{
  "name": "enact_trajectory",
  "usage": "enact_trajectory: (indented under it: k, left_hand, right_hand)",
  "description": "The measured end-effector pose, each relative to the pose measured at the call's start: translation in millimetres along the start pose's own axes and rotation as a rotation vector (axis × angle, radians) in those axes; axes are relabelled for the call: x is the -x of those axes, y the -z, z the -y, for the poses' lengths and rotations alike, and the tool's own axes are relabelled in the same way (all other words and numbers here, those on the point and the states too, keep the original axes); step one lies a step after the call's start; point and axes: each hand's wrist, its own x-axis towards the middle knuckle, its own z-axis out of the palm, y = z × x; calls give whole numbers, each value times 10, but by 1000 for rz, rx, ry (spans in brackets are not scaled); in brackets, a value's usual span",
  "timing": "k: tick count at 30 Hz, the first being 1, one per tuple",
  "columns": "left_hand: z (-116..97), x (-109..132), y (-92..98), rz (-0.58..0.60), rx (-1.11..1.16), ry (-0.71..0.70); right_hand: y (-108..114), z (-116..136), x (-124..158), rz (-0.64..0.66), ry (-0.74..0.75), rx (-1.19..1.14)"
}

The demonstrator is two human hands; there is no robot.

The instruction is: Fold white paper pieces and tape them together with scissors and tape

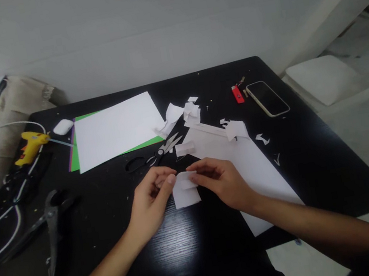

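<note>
Between my two hands is a small folded piece of white paper (187,196), held just above the black table. My left hand (150,198) pinches its upper left edge with thumb and fingers. On the other side, my right hand (221,181) grips the upper right corner, where a smaller flap overlaps the piece. Just beyond my fingers lie a small folded paper strip (185,149) and black-handled scissors (161,151) with their blades slightly apart. A large white sheet (246,165) extends under my right forearm, with cut scraps (235,129) at its far end.
A stack of white paper (116,128) over coloured sheets lies at the back left, near a white earbud case (63,127). Further left are a yellow glue gun (31,146) with its cable and dark pliers (53,227). A red lighter (237,94) and phone (268,98) lie back right.
</note>
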Motion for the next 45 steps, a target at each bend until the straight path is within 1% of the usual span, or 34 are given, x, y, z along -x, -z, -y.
enact_trajectory:
  k: [3, 6, 11, 16, 22, 29, 33, 36, 38, 40, 43, 45]
  left_hand:
    - [10, -47, 35, 96, 95, 122]
    - [39, -66, 50, 148, 160, 184]
    - [17, -47, 37, 177, 146, 217]
    - [5, -50, 8, 180, 147, 225]
    - [67, -44, -14, 136, 118, 170]
    - [49, -37, -26, 114, 69, 128]
    - [50, -19, -46, 26, 10, 64]
    - [82, 14, -53, -18, -26, -8]
    - [106, 37, -46, -15, -69, -65]
    - [120, 58, -35, 17, -129, -108]
    - [115, 80, -32, 64, -168, -122]
    - [103, 85, -44, 82, -128, -108]
  right_hand:
    - [22, -12, -26, -19, -30, -25]
    - [24, -10, -32, -33, -35, -31]
    - [0, 18, -21, -40, -51, -48]
    - [-16, 39, -2, -14, -75, -99]
    - [-28, 40, 11, 28, -88, -186]
    - [-13, -14, -14, 10, -117, -307]
    - [-18, 2, -3, -9, -81, -264]
    - [-43, 28, 20, 22, -38, -199]
    - [-58, 35, 33, 42, -24, -164]
    - [-65, 32, 40, 48, -22, -116]
    - [-58, 20, 36, 30, -9, -63]
    - [-48, 17, 28, 5, 12, -46]
